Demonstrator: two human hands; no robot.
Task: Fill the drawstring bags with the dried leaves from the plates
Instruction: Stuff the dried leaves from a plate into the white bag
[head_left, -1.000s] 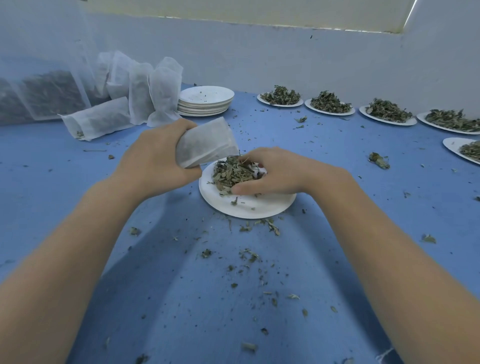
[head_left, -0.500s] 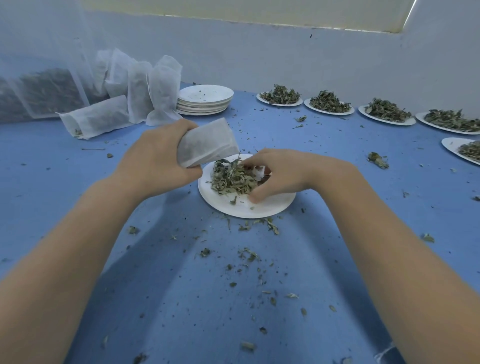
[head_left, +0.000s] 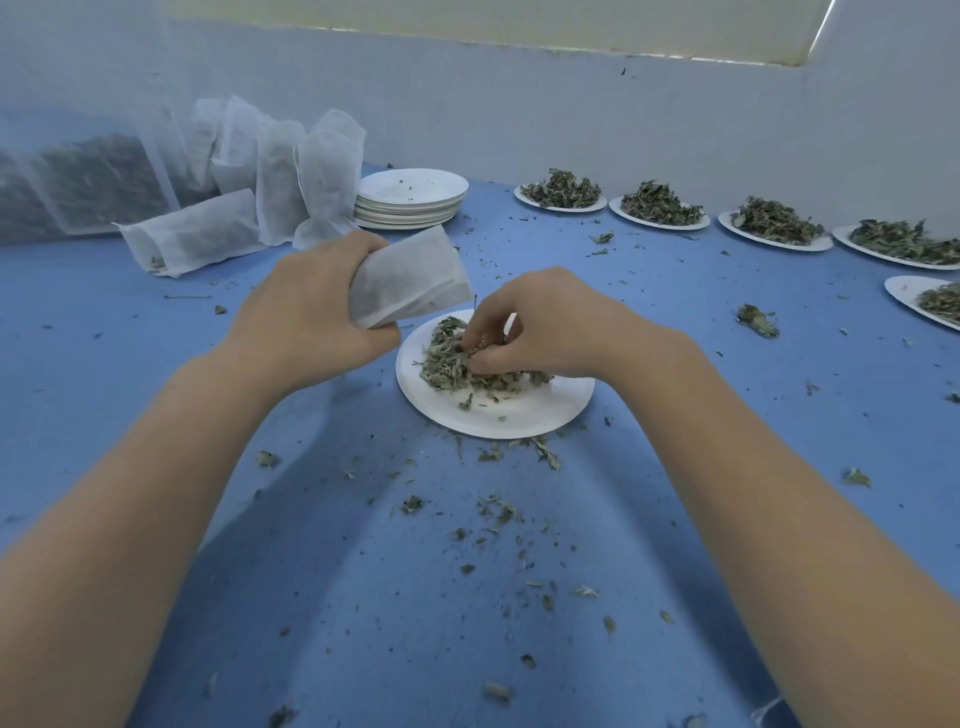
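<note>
**Inspector A:** Head view, near field. State of the hands?

**Inspector B:** The left hand (head_left: 311, 306) grips a white drawstring bag (head_left: 410, 278), fingers curled round its lower part; the bag tilts up and to the right, its far end above the rim of the near plate (head_left: 519, 415). The right hand (head_left: 540, 322) has fingertips bunched, pinching into the pile of dried leaves (head_left: 457, 364) on that plate.

**Inspector A:** Whether the bag's mouth is open?

**Inspector B:** Cannot tell from this angle.

**Inspector A:** Far field?

**Inspector B:** A stack of used plates (head_left: 410, 200) sits behind the left hand. Just left of it stand the filled bags (head_left: 291, 176), upright, with one lying flat (head_left: 197, 236) in front. A row of loaded plates (head_left: 660, 208) runs along the wall to the right. Leaf scraps (head_left: 498, 512) lie scattered across the blue table (head_left: 675, 291), densest near the plate in use.
</note>
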